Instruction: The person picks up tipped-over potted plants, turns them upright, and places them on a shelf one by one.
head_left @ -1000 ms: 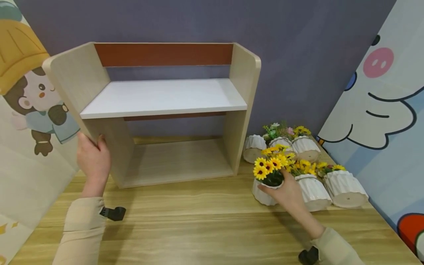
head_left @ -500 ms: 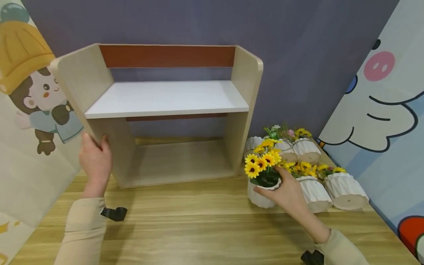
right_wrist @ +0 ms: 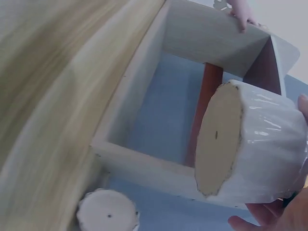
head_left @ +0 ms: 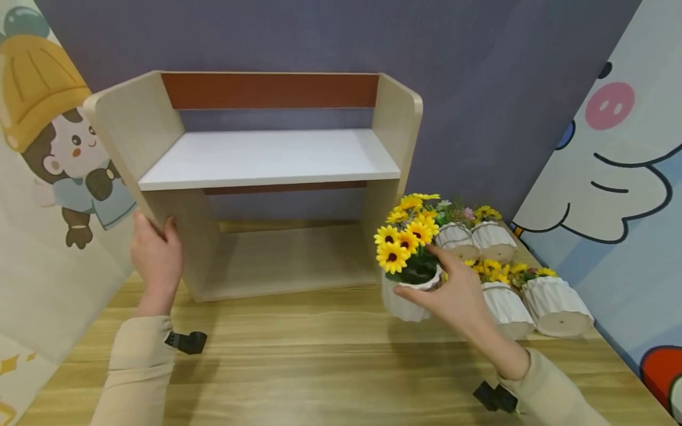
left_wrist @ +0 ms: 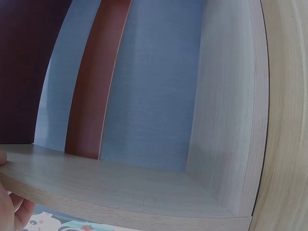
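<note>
My right hand (head_left: 462, 297) grips a white fluted flowerpot (head_left: 404, 300) of yellow sunflowers (head_left: 403, 241) near its rim. The pot is off the table, in front of the shelf's right side panel; its unglazed underside (right_wrist: 219, 139) shows in the right wrist view. At the far side, my left hand (head_left: 157, 251) holds the front edge of the left panel of a small two-tier wooden shelf (head_left: 272, 155). The left wrist view has the thumb (left_wrist: 3, 158) on the panel's inner face and fingers below its edge.
Several white flowerpots (head_left: 554, 305) with flowers stand in rows right of the shelf. One pot (right_wrist: 108, 211) is close beside the shelf in the right wrist view. The wood-grain table (head_left: 298, 361) meets a grey wall (head_left: 479, 94) behind and cartoon-printed walls at the sides.
The right hand has carried the sunflower pot left and a little upward, away from the other pots toward the shelf. The left hand has kept its hold on the panel.
</note>
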`<state>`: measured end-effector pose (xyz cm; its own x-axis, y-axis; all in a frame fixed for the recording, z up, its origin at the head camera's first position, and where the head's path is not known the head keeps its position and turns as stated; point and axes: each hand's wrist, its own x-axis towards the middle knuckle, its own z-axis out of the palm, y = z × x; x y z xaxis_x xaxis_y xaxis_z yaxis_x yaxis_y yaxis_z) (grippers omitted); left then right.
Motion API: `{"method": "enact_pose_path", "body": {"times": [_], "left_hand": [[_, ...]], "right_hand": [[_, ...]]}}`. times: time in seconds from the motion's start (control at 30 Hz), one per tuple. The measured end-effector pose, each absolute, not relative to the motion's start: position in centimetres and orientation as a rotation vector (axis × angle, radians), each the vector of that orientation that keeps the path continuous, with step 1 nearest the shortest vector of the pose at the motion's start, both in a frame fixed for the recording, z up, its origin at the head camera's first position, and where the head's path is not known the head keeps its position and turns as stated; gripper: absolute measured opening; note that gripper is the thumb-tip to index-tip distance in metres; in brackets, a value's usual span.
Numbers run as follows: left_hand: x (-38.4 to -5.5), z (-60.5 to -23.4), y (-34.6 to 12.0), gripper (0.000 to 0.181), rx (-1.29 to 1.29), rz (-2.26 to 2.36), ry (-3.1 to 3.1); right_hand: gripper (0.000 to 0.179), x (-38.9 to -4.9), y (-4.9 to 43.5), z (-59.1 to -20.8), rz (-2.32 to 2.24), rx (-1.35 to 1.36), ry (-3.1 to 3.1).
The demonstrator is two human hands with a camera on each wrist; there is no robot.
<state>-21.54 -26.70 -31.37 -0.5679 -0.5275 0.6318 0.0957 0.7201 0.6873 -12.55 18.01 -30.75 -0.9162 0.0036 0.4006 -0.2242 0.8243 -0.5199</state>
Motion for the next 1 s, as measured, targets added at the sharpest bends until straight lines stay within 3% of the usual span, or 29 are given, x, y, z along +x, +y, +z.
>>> {"method": "enact_pose_path", "body": {"times": [1.0], "left_hand": [[-21.5,-31.3,-26.7,0.039,0.346,-0.873,-2.055]], "right_hand": [[0.075,-15.7,12.1,-24.2,1.007,0.401,-2.319]]}}
